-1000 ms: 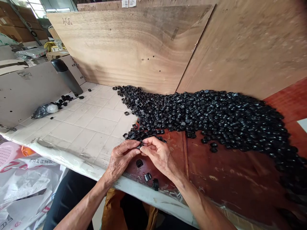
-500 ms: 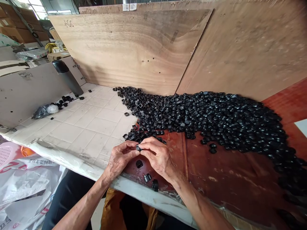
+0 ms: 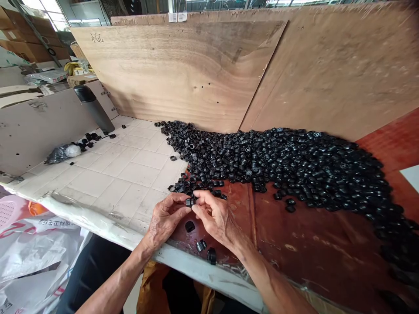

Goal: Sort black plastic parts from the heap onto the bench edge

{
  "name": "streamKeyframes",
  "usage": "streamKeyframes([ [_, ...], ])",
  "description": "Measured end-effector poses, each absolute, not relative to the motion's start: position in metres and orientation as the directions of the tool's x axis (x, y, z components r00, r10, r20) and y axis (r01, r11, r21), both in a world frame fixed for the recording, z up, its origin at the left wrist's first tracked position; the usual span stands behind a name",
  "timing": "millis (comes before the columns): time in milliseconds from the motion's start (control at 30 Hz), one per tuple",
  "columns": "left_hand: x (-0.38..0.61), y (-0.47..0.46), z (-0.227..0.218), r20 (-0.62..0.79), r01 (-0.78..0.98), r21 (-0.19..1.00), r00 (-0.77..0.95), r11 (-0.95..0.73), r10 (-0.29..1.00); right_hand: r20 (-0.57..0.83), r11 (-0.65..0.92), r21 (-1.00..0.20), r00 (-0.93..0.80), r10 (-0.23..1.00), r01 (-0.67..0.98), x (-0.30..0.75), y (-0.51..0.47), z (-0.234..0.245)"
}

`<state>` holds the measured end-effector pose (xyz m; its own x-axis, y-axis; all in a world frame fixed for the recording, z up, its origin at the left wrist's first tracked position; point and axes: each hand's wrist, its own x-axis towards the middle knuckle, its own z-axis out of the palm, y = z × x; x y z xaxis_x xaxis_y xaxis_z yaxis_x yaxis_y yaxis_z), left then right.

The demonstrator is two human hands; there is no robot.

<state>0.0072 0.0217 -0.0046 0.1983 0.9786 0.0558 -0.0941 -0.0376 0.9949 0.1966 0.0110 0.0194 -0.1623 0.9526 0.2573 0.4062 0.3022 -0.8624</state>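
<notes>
Between my two hands is a small black plastic cap (image 3: 189, 202), held just above the table near its front edge. My left hand (image 3: 166, 216) pinches it between thumb and fingers from the left. The fingertips and thumb of my right hand (image 3: 218, 218) close around its right side, partly hiding it. Three loose black parts lie below the hands on the reddish-brown board: one cap (image 3: 190, 226), a ribbed piece (image 3: 200, 245) and another cap (image 3: 211, 256) by the edge. Just beyond my fingers begins a large heap of similar black parts (image 3: 262, 152).
A tall wooden panel (image 3: 183, 65) stands behind the heap. On the left, a dark thermos flask (image 3: 94, 109) leans beside scattered black bits and a small plastic bag (image 3: 59, 155). The table's front edge (image 3: 183, 261) runs under my forearms. White sacks (image 3: 36, 257) lie lower left.
My right fingers have opened slightly around the cap, and more of it shows between my hands. The view has tilted up a little. The loose parts have stayed put.
</notes>
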Motion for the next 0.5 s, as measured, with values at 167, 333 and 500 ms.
streamKeyframes([
  [167,0.0056,0.0222,-0.0082,0.080,-0.088,0.994,0.198,-0.064,0.977,0.238,0.253,-0.834,-0.094,0.967,0.491,0.1976,0.0121,0.0201],
  [333,0.0052,0.0226,-0.0070,0.069,-0.084,0.995,0.192,-0.054,0.979,0.208,0.236,-0.877,-0.113,0.972,0.419,0.1965,0.0115,0.0243],
  [500,0.0062,0.0215,-0.0022,0.050,-0.119,0.993,0.202,-0.027,0.978,0.240,0.272,-0.887,-0.130,0.962,0.372,0.1963,0.0118,0.0236],
])
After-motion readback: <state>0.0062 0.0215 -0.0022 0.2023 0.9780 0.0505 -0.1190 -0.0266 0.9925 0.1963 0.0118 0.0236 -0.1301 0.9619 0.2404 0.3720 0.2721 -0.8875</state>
